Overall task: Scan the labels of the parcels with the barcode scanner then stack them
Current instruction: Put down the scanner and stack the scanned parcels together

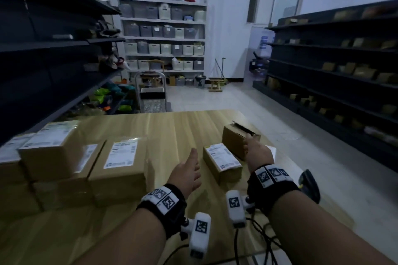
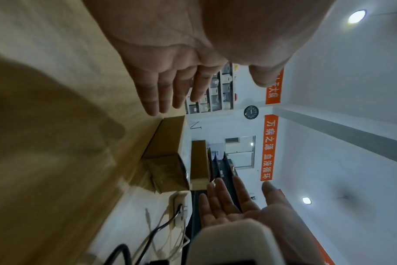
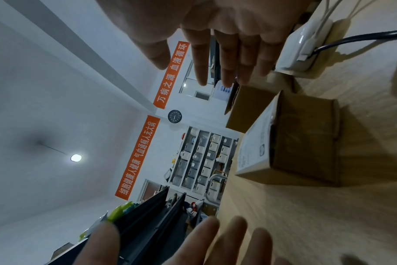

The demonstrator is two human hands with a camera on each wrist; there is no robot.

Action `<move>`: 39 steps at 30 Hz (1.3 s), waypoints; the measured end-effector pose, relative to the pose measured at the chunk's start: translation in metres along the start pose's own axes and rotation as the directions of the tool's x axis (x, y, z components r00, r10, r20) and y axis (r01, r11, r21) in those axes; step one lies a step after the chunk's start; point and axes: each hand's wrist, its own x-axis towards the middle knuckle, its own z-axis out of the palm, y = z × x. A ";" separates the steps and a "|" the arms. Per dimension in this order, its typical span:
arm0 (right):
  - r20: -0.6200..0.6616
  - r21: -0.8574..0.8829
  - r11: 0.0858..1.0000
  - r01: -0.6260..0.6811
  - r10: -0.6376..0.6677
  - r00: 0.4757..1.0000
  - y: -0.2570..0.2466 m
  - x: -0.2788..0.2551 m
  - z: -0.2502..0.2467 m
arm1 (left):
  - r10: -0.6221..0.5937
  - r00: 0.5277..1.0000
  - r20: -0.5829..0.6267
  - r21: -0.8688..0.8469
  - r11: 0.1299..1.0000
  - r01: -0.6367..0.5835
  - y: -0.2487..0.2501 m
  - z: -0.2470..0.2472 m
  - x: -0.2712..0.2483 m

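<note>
A small labelled parcel (image 1: pixel 221 161) lies mid-table between my hands, label up; it also shows as the parcel (image 2: pixel 168 161) and the parcel (image 3: pixel 295 139) in the wrist views. Just beyond it stands a plain brown box (image 1: pixel 234 140) with a raised flap. My right hand (image 1: pixel 249 144) is open, its straight fingers (image 3: pixel 245 59) at the box's (image 3: pixel 249 107) near side; contact is unclear. Left of the small parcel, my left hand (image 1: pixel 191 163) hovers open and holds nothing, fingers (image 2: pixel 170 89) straight. The dark barcode scanner (image 1: pixel 310 185) lies at the table's right edge, behind my right wrist.
Several labelled parcels (image 1: pixel 62 157) are stacked on the left of the wooden table (image 1: pixel 172 127). A white power adapter (image 3: pixel 306 44) with cables lies near the box. Dark shelving stands on both sides, and a trolley (image 1: pixel 153 97) is past the table's far edge.
</note>
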 end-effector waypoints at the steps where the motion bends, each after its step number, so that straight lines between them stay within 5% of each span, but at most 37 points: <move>1: 0.017 -0.029 1.000 -0.006 0.006 1.000 0.004 0.004 0.000 | -0.013 1.000 0.023 0.002 1.000 0.013 -0.001 0.007 -0.001; 6: 0.152 -0.092 0.996 0.012 0.003 0.988 0.010 0.014 0.000 | -0.081 0.995 0.052 -0.006 0.997 0.081 -0.014 0.028 0.010; 12: 0.240 -0.189 0.981 -0.039 0.085 0.967 0.013 0.003 -0.002 | -0.024 0.994 0.109 0.038 0.999 0.019 -0.022 0.037 0.015; 19: 0.259 -0.066 0.993 0.094 -0.074 0.963 0.009 -0.013 0.014 | 0.205 0.977 0.055 0.253 0.944 -0.213 0.001 0.017 -0.002; 27: 0.387 0.253 0.966 0.050 -0.148 0.910 -0.027 -0.067 0.077 | 0.463 0.876 -0.137 0.355 0.848 -0.393 0.041 -0.058 -0.040; 33: 0.567 0.281 0.959 0.040 -0.200 0.799 -0.049 -0.113 0.146 | 0.435 0.859 -0.271 0.349 0.876 -0.334 0.066 -0.134 -0.074; 39: 0.634 0.219 0.976 0.004 -0.145 0.760 -0.047 -0.149 0.199 | 0.379 0.863 -0.335 0.369 0.895 -0.250 0.069 -0.194 -0.088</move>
